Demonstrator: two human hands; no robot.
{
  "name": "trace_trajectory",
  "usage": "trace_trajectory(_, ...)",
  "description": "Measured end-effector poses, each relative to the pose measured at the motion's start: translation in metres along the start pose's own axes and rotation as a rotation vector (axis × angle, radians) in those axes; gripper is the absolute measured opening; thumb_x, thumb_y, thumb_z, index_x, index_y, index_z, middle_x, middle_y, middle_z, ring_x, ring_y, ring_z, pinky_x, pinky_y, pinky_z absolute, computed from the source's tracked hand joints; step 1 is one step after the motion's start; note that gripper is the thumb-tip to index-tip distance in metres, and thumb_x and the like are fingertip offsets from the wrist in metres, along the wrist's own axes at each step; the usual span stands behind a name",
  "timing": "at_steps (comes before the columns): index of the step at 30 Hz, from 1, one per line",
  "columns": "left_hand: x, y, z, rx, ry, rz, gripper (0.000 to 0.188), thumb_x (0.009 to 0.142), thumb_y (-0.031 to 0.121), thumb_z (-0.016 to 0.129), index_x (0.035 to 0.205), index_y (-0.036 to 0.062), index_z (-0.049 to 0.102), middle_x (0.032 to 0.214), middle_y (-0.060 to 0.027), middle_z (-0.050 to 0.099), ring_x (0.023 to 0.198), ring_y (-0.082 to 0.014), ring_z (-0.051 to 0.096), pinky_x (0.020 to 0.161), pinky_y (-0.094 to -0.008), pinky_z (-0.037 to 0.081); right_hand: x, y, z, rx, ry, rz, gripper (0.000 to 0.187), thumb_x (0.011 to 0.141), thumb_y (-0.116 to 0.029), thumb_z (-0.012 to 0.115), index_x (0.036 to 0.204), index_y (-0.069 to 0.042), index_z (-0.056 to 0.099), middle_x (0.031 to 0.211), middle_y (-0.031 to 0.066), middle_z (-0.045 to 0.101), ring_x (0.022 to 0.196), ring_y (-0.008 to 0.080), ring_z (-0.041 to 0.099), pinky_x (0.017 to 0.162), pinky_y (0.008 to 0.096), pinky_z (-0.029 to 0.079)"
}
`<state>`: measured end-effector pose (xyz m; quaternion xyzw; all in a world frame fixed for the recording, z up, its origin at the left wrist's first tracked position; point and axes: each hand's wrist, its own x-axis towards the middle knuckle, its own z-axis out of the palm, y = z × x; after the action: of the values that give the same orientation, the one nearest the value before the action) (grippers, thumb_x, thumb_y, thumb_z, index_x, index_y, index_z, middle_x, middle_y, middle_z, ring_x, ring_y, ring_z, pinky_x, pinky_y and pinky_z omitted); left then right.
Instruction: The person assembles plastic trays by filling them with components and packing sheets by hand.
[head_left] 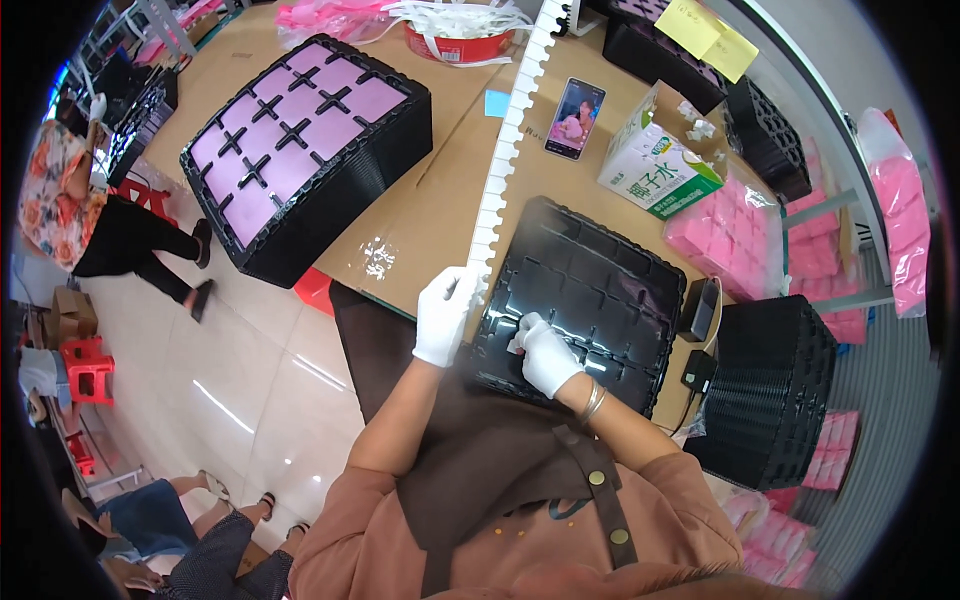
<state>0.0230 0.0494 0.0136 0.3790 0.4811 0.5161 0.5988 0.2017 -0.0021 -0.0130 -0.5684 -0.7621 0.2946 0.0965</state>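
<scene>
My left hand [442, 318], in a white glove, is closed round the lower end of a long white notched strip [500, 160]. The strip rises upright from there past the top of the view, beside the left edge of a black plastic tray [596, 285]. That tray lies in front of me, divided by ridges into several shallow compartments. Over its near left part is my gloved right hand [548, 358], its fingers pressed together at the surface. A small whitish bit shows at the fingertips, but I cannot tell what it is.
At the left stands a stack of black trays [340, 190] with pink sheets on top. A phone [574, 120], a carton [662, 150] with white scraps and a red basin [460, 46] lie beyond. More black trays [765, 390] stand at the right. Other people are at the left.
</scene>
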Motion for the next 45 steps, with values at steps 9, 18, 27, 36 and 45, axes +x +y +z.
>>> trace_trajectory(9, -0.002, 0.0, 0.005, -0.028, -0.009, -0.011, 0.021, 0.091, 0.018, 0.053, 0.092, 0.0, 0.063, 0.075, -0.0008, 0.059, 0.067, -0.006, 0.052, 0.062, -0.0205, 0.041, 0.002, 0.025, 0.018, 0.42, 0.003, 0.063, 0.02, 0.069, 0.013, 0.046, 0.082, 0.005, 0.057, 0.094, 0.0199, 0.052, 0.082, 0.035, 0.059, 0.073, 0.0359, 0.048)
trace_trajectory(18, -0.001, -0.002, 0.007, -0.051, -0.021, -0.04, 0.021, 0.091, 0.018, 0.053, 0.093, -0.0003, 0.063, 0.076, -0.0009, 0.059, 0.067, -0.0061, 0.052, 0.062, -0.0204, 0.041, 0.007, 0.001, -0.002, 0.057, -0.079, 0.033, 0.019, 0.071, 0.011, 0.045, 0.083, 0.004, 0.056, 0.097, 0.0204, 0.05, 0.084, 0.0351, 0.057, 0.075, 0.0374, 0.048)
trace_trajectory(27, 0.0, -0.006, 0.004, -0.024, -0.007, -0.04, 0.02, 0.091, 0.018, 0.053, 0.092, 0.0002, 0.063, 0.075, -0.0004, 0.059, 0.066, -0.0059, 0.051, 0.061, -0.0202, 0.041, 0.01, -0.007, 0.007, -0.033, 0.012, 0.121, 0.005, 0.074, -0.001, 0.057, 0.078, 0.002, 0.055, 0.093, 0.0199, 0.051, 0.078, 0.0366, 0.058, 0.071, 0.0395, 0.049)
trace_trajectory(36, 0.007, -0.01, 0.002, 0.013, 0.017, 0.003, 0.021, 0.09, 0.019, 0.054, 0.092, 0.0003, 0.062, 0.074, -0.0006, 0.059, 0.065, -0.0063, 0.052, 0.062, -0.0206, 0.042, -0.007, -0.003, -0.013, 0.265, 0.039, -0.064, 0.004, 0.073, 0.003, 0.053, 0.074, -0.001, 0.052, 0.084, 0.0155, 0.052, 0.072, 0.0315, 0.058, 0.065, 0.0394, 0.049)
trace_trajectory(45, -0.005, 0.003, 0.014, 1.13, 0.337, 0.81, 0.053, 0.072, 0.012, 0.066, 0.119, -0.0002, 0.047, 0.112, -0.0205, 0.047, 0.101, -0.0362, 0.048, 0.088, -0.0451, 0.039, 0.092, 0.09, -0.279, 0.321, 1.18, 0.001, 0.012, 0.085, -0.011, 0.057, 0.09, -0.001, 0.058, 0.077, 0.0097, 0.064, 0.067, 0.0184, 0.061, 0.064, 0.0282, 0.047)
